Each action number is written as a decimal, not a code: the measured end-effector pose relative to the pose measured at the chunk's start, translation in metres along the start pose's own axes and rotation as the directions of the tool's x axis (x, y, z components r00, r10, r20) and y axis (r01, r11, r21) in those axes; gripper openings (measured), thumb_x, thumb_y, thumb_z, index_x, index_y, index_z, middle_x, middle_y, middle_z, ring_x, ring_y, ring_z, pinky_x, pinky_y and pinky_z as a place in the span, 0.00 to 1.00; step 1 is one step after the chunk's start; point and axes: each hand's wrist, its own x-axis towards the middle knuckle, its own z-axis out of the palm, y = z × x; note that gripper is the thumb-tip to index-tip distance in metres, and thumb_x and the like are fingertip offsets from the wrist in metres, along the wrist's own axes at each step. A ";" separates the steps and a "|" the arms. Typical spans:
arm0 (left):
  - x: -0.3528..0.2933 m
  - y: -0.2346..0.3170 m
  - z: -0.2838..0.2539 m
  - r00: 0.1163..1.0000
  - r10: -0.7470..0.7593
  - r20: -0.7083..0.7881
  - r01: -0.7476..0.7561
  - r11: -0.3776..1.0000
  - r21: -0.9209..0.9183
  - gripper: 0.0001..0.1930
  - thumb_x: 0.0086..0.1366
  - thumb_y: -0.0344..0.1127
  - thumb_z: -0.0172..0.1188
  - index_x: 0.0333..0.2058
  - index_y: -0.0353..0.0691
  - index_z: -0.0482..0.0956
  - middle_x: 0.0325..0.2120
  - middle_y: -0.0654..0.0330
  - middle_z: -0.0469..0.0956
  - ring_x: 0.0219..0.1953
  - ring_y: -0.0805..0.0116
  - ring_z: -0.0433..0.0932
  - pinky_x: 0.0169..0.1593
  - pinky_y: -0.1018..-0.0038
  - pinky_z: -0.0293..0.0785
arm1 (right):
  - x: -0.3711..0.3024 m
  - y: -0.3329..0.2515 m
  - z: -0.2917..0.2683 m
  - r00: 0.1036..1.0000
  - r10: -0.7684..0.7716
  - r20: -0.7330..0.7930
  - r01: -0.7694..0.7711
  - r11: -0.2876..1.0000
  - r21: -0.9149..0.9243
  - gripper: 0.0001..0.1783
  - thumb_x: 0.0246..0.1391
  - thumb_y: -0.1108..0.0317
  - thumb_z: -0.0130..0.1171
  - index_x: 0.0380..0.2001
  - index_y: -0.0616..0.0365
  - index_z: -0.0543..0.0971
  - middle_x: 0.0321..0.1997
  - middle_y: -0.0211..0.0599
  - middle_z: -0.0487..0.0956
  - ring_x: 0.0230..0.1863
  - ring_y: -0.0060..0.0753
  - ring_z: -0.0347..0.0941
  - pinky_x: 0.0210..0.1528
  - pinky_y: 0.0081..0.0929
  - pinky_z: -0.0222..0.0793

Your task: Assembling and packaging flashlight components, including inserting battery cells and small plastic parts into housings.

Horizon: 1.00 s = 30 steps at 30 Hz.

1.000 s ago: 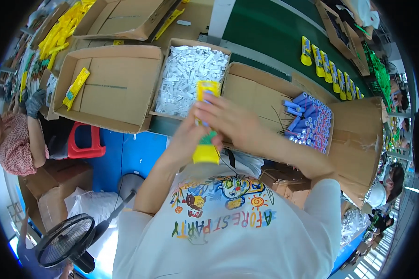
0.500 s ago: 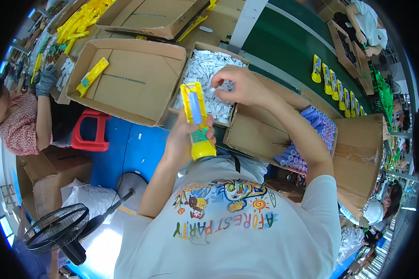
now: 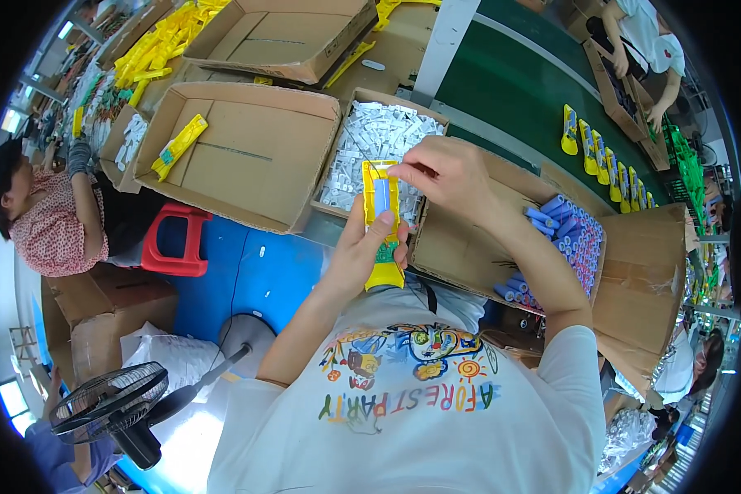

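My left hand [image 3: 361,251] is closed around a yellow plastic housing [image 3: 384,277], tilted upright in front of my shirt. A blue cylindrical battery [image 3: 382,198] lies in its upper part, and a green circuit board [image 3: 382,251] shows lower down, partly behind my fingers. Thin dark wire sticks out at the top end. My right hand [image 3: 449,177] is pinched at that top end, touching the rim; the small white plastic piece in its fingertips is mostly hidden. Just behind both hands stands a cardboard box of white plastic pieces [image 3: 379,128].
To the left, a shallow cardboard tray [image 3: 255,165] holds one yellow housing [image 3: 179,148]. A box of blue batteries [image 3: 572,243] stands at right. Yellow units [image 3: 590,148] line the green conveyor [image 3: 510,90]. A red stool [image 3: 175,240], a fan [image 3: 111,407] and co-workers are nearby.
My right hand has brought the white piece from above the box to the housing's top end. My left hand has shifted right with the housing, now turned more squarely toward me.
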 end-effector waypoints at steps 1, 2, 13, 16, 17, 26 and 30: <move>0.000 0.000 0.000 1.000 0.021 0.004 -0.021 0.998 0.056 0.20 0.71 0.43 0.46 0.55 0.44 0.54 0.31 0.59 0.70 0.25 0.73 0.72 0.30 0.73 0.74 | 0.000 -0.002 0.001 1.000 0.022 -0.006 -0.022 0.999 0.037 0.12 0.47 0.66 0.67 0.19 0.60 0.76 0.17 0.35 0.73 0.18 0.28 0.70 0.20 0.25 0.61; 0.001 -0.001 -0.003 1.000 0.021 0.004 -0.021 0.998 0.056 0.20 0.71 0.43 0.46 0.55 0.44 0.54 0.31 0.59 0.70 0.25 0.73 0.72 0.30 0.73 0.74 | 0.000 -0.007 0.000 1.000 0.022 -0.007 -0.022 0.999 0.037 0.12 0.47 0.66 0.67 0.19 0.60 0.76 0.17 0.35 0.73 0.18 0.28 0.70 0.20 0.25 0.61; 0.002 0.003 -0.007 0.986 0.057 0.156 -0.087 0.977 0.193 0.20 0.71 0.41 0.46 0.55 0.40 0.53 0.29 0.59 0.71 0.23 0.75 0.71 0.30 0.78 0.72 | 0.002 -0.022 -0.018 0.830 0.505 0.236 -0.554 0.798 0.238 0.17 0.51 0.61 0.65 0.17 0.61 0.75 0.13 0.29 0.71 0.16 0.15 0.66 0.19 0.18 0.59; 0.009 0.005 -0.005 0.965 0.066 0.253 -0.109 0.981 0.162 0.19 0.70 0.38 0.46 0.55 0.40 0.53 0.32 0.58 0.70 0.26 0.74 0.72 0.33 0.76 0.73 | 0.004 -0.018 -0.020 0.910 0.399 0.110 -0.414 0.881 0.229 0.14 0.53 0.62 0.63 0.24 0.62 0.76 0.19 0.33 0.74 0.20 0.18 0.69 0.23 0.20 0.63; 0.011 0.004 -0.003 0.961 0.056 0.270 -0.103 0.981 0.162 0.19 0.70 0.38 0.46 0.55 0.40 0.53 0.32 0.58 0.70 0.26 0.74 0.72 0.33 0.76 0.73 | 0.005 -0.016 -0.019 0.943 0.332 0.010 -0.318 0.891 0.323 0.12 0.55 0.63 0.61 0.29 0.63 0.77 0.23 0.35 0.76 0.22 0.20 0.70 0.26 0.21 0.66; 0.049 0.195 -0.285 0.490 0.871 -0.039 0.010 0.039 0.999 0.15 0.64 0.32 0.54 0.46 0.29 0.73 0.42 0.49 0.76 0.43 0.57 0.77 0.48 0.67 0.73 | -0.024 0.184 -0.159 0.669 0.672 -0.317 -0.664 0.732 0.150 0.13 0.62 0.63 0.49 0.42 0.58 0.78 0.35 0.37 0.81 0.34 0.29 0.78 0.35 0.28 0.74; 0.020 0.206 -0.399 0.676 0.680 -0.285 0.639 -0.348 0.686 0.30 0.55 0.31 0.60 0.56 0.32 0.62 0.43 0.39 0.74 0.48 0.40 0.72 0.51 0.58 0.69 | -0.074 0.354 -0.210 0.704 0.540 -0.460 -0.709 0.498 -0.499 0.09 0.54 0.61 0.55 0.36 0.45 0.81 0.36 0.39 0.80 0.38 0.43 0.78 0.41 0.35 0.74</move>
